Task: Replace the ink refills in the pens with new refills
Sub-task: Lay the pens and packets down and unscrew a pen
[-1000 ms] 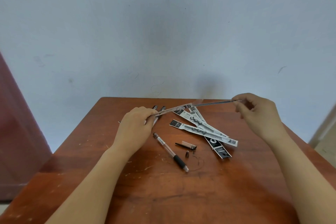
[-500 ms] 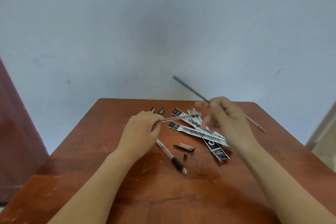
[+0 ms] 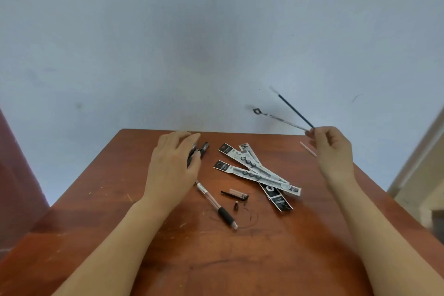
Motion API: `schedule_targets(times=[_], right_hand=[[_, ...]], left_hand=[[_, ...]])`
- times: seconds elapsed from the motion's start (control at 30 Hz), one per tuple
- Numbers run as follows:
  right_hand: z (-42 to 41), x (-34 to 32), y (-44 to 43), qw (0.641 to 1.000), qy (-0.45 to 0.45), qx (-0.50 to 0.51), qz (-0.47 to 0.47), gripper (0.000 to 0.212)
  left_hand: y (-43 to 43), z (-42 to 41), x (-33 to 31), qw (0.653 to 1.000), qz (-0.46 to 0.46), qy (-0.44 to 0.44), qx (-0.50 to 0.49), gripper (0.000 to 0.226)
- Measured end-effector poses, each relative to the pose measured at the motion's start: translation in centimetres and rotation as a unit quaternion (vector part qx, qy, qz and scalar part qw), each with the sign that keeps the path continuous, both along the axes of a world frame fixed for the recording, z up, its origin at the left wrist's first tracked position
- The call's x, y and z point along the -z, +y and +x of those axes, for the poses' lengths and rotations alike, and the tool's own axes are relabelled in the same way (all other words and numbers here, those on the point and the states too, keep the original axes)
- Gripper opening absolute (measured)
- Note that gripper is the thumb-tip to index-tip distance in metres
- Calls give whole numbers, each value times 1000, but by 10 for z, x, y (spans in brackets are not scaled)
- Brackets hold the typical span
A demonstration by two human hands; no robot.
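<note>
My right hand (image 3: 332,149) is raised over the table's far right corner, pinched on a thin dark ink refill (image 3: 296,111) and its empty clear wrapper (image 3: 278,118), both pointing up and left. My left hand (image 3: 173,166) lies palm down with fingers apart over a few dark pens (image 3: 200,150) at the back of the table. An open clear pen barrel with a black grip (image 3: 216,205) lies in the middle, with its cap (image 3: 236,194) and a small tip piece (image 3: 236,205) beside it. Several packaged refills (image 3: 254,172) lie fanned out to the right.
The work surface is a scratched brown wooden table (image 3: 216,259) against a pale wall. A thin pale stick (image 3: 307,149) lies near the far right edge, just left of my right hand. A dark red surface stands at the left.
My right hand pulled the refill out of its wrapper, took the wrapper too and swung right and up. My left hand let go of the wrapper and settled over the pens.
</note>
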State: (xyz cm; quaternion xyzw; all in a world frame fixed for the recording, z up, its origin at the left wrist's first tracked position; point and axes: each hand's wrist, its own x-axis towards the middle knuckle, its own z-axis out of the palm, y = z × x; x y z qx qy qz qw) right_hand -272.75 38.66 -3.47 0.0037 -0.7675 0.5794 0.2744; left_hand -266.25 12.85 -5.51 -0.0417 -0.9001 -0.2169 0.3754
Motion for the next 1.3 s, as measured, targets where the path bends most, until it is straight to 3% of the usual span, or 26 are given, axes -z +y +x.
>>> schedule_targets(times=[0.13,0.27,0.37,0.47,0.57,0.73,0.93,1.1,1.3], right_hand=[[-16,20,11,983,-97,35,153,16],[-19,26,11,955,-171,46,239,20],[-19,24,12,943,-179,63,273,21],[-10,15,7,957,-128,50,254,20],[11,0,-13,974,-71,-65,207,15],[45,-9,-51,958,-31,-227,174,27],[50,-11,-55,952,-53,-267,138,27],[48,-14,-48,961,-50,-256,90,21],[47,-9,-51,953,-51,-276,113,25]], left_hand=[[2,1,0,1000,4,-25,7,32],[0,1,0,999,12,-37,1,31],[0,0,1,999,8,-43,7,30],[1,0,1,999,9,-40,6,29],[2,1,0,1000,-23,10,18,27],[9,3,-2,991,-104,41,75,37],[9,4,-2,983,-144,-6,113,33],[9,5,-2,984,-110,-43,130,34],[9,5,0,986,-66,-48,143,37]])
